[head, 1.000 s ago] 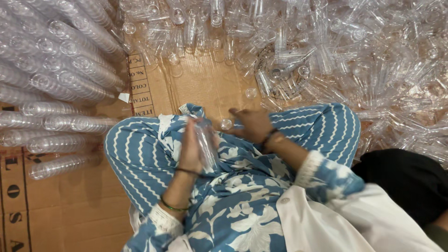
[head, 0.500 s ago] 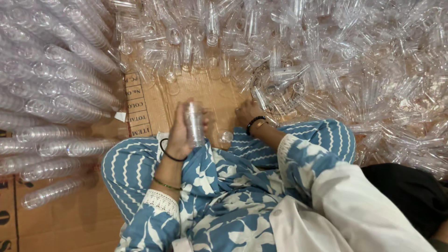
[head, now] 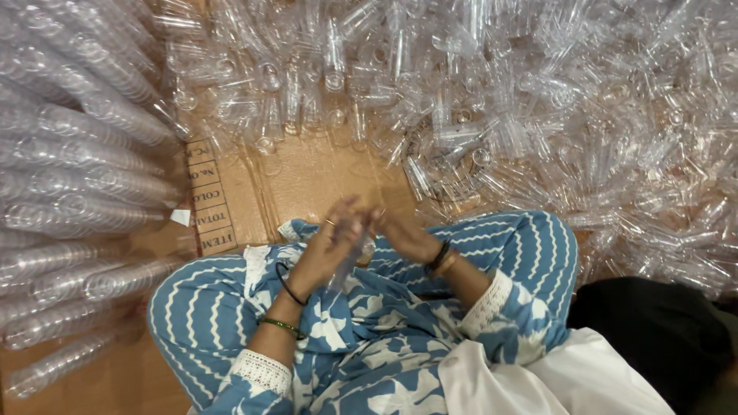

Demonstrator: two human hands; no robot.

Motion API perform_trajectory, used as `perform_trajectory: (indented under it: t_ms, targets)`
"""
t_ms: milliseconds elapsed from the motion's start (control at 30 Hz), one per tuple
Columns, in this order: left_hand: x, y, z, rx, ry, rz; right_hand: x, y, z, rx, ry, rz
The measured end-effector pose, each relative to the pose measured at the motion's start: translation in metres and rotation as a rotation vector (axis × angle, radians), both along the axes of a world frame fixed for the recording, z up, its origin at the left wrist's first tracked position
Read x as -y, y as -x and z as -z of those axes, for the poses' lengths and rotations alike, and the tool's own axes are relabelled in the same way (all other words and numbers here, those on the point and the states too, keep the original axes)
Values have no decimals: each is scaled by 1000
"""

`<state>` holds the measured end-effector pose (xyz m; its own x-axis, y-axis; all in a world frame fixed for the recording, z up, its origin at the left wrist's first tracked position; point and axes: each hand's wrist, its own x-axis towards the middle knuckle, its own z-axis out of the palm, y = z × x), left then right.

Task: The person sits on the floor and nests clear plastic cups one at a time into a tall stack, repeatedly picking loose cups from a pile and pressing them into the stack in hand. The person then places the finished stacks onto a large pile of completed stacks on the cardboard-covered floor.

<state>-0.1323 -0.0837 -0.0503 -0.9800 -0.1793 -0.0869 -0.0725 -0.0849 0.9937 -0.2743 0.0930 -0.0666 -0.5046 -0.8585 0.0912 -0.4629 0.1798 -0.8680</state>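
Both hands, left hand [head: 327, 246] and right hand [head: 403, 234], now meet over the lap, pinching a clear tube stack [head: 347, 257]; bare cardboard [head: 307, 180] lies ahead, loose tubes [head: 500, 100] crowding its far edge.

The cardboard sheet [head: 307, 180] lies on the floor and serves as the landmark. Left of it lie stacked rows of plastic cups [head: 73, 184], on their sides. Beyond it and to its right spreads a loose heap of plastic pieces [head: 538, 100]. On its near edge sit the person's crossed legs [head: 369, 323], and above them the left hand [head: 327, 246] and right hand [head: 403, 234] meet around a plastic tube [head: 350, 257].
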Motion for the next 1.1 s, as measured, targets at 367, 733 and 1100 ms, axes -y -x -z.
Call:
perform_trajectory:
  t_ms: [367,733,1100]
  targets:
    - [34,32,16,92,447,-259,6,89,43,-456,-667,366]
    - [3,19,-69,98,562,60,-53,52,-84,753,41,33]
    - [-37,-8,-73,-278,232,-97,-40,2,-94,431,281,-56]
